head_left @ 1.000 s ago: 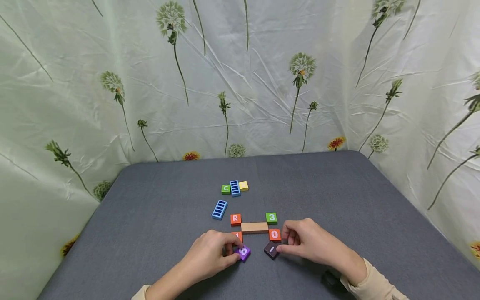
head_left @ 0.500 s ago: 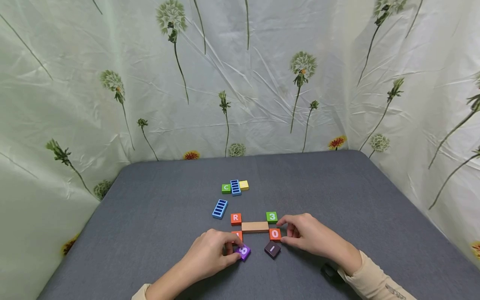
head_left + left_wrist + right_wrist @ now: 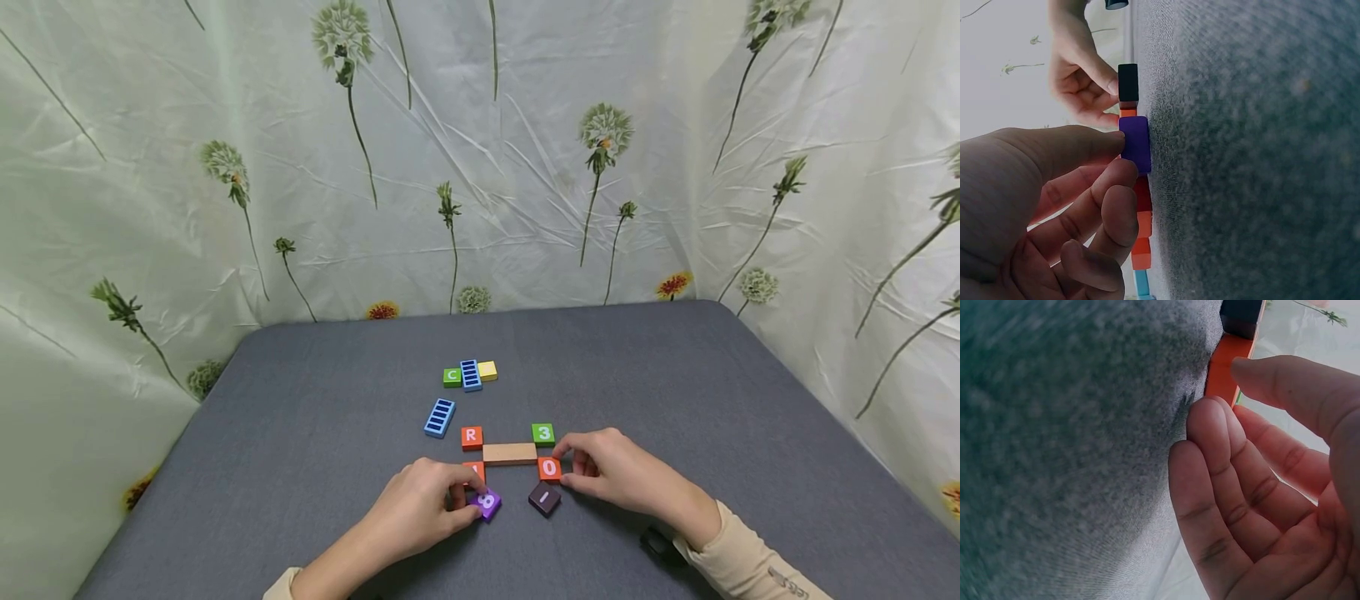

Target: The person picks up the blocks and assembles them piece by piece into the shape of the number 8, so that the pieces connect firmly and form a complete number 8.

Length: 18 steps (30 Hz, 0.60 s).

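My left hand pinches a purple number block marked 8 between thumb and fingers, at the lower left of the block arrangement. In the left wrist view this purple block stands at the thumb tip. My right hand has thumb and index finger at the right side of an orange block marked 0. The right wrist view shows the thumb tip on the orange block. A dark block with a dash lies tilted just below it, untouched. An orange block is partly hidden behind my left fingers.
A plain wooden plank lies between the orange R block and the green 3 block. Farther back are a striped blue block, a green C block, another blue block and a yellow block.
My right hand has left the dark block and moved slightly farther back to the orange 0 block. The left hand has stayed on the purple block.
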Each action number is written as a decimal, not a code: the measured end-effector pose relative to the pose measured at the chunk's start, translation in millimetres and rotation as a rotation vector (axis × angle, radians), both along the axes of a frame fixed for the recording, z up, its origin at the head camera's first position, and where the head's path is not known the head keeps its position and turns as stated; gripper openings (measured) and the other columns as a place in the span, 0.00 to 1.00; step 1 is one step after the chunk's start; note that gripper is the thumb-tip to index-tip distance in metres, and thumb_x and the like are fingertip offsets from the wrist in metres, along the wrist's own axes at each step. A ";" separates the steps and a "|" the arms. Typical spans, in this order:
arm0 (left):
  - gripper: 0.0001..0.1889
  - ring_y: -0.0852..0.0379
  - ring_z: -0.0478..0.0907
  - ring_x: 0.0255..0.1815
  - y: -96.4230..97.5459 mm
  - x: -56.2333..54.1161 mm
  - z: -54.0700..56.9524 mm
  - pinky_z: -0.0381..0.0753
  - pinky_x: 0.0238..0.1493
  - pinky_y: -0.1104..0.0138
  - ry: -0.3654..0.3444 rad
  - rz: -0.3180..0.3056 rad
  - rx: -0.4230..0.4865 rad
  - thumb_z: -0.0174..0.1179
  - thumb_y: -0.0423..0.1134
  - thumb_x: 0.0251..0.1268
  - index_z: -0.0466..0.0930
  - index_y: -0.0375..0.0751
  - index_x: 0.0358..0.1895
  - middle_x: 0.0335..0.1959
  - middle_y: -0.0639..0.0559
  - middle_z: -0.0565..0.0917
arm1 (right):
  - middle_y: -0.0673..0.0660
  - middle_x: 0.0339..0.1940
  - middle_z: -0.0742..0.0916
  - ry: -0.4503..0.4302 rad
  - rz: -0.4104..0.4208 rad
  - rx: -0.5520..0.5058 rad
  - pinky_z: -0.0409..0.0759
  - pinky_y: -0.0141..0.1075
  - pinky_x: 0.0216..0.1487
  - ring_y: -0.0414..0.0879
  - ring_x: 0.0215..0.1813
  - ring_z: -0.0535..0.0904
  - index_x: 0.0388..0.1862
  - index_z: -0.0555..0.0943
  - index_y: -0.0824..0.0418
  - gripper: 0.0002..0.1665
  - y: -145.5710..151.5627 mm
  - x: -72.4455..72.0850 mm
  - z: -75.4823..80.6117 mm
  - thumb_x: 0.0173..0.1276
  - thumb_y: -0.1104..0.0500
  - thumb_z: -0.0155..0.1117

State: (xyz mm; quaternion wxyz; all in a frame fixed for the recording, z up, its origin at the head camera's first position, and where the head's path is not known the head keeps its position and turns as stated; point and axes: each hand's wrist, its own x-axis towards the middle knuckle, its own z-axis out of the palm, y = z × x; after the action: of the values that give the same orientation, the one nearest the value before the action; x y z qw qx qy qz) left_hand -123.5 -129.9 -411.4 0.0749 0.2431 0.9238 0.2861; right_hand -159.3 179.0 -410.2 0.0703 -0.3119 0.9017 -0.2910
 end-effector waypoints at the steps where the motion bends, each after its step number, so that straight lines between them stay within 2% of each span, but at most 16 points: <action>1: 0.08 0.70 0.68 0.21 0.0 0.0 -0.2 0.65 0.24 0.72 0.002 -0.001 0.001 0.78 0.39 0.63 0.92 0.54 0.43 0.21 0.67 0.75 | 0.39 0.25 0.80 0.000 0.001 0.001 0.74 0.27 0.30 0.27 0.27 0.71 0.51 0.86 0.58 0.12 0.0 0.1 -0.2 0.71 0.61 0.75; 12: 0.08 0.71 0.67 0.21 -0.3 0.0 -1.1 0.65 0.24 0.72 0.009 -0.002 0.002 0.78 0.39 0.63 0.92 0.55 0.43 0.20 0.68 0.75 | 0.39 0.25 0.80 -0.033 -0.008 0.007 0.75 0.28 0.30 0.27 0.27 0.71 0.52 0.86 0.57 0.12 -0.1 0.5 -0.3 0.71 0.61 0.74; 18: 0.08 0.71 0.67 0.21 -0.6 -0.1 -1.2 0.65 0.24 0.72 0.009 -0.004 0.010 0.77 0.39 0.63 0.92 0.55 0.42 0.21 0.68 0.75 | 0.39 0.25 0.80 -0.023 -0.006 0.005 0.74 0.28 0.30 0.27 0.26 0.71 0.52 0.86 0.57 0.12 0.4 0.9 0.0 0.71 0.61 0.74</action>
State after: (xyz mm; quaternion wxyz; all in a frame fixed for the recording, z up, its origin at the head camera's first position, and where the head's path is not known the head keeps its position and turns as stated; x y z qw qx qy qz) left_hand -123.6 -130.5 -412.6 0.0701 0.2463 0.9223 0.2895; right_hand -158.4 179.4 -410.2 0.0806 -0.3057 0.9025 -0.2925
